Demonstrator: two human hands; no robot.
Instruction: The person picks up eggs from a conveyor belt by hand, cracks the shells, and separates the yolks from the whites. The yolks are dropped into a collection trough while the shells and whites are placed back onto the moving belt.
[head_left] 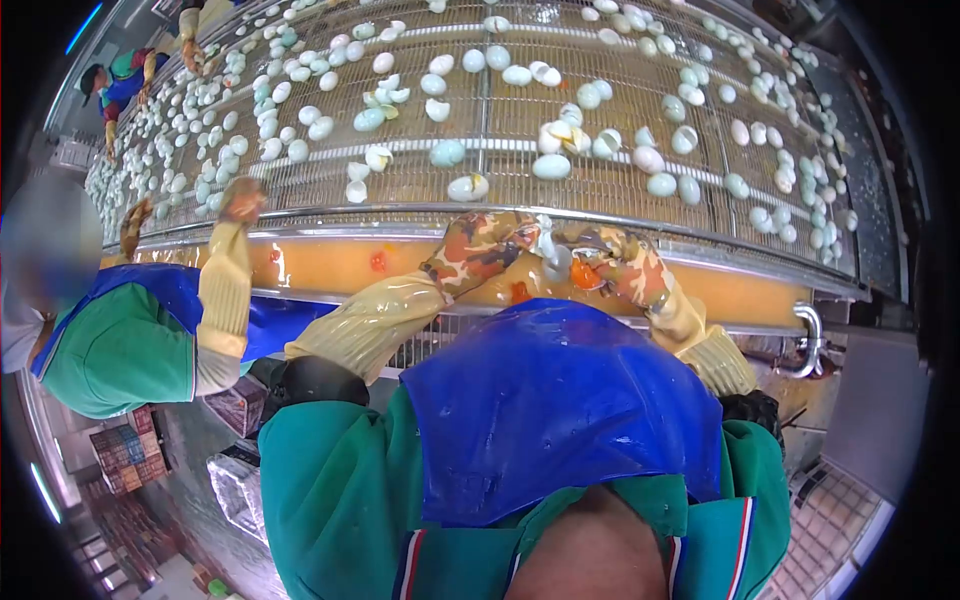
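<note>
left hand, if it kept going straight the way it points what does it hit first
The left hand points sideways at the egg pinched between both hands, so it meets that first, then probably the right hand beyond; depth is hard to judge.

Blotchy orange-brown camo look on the rubber-gloved left hand (pixel 480 250) and right hand (pixel 625 268), plus whitish cracked eggshell (pixel 553 258). Loads of pale bluish-white oval eggs (pixel 447 152) on grey steel mesh conveyor (pixel 500 110). Also glossy blue plastic apron (pixel 560 400), teal-green shirt (pixel 340 480).

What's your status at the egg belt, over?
Left hand and right hand, gloved, both gripping a cracked egg over the orange trough. Loose eggs on the mesh belt beyond. Co-worker's gloved hand at left, apart.
</note>
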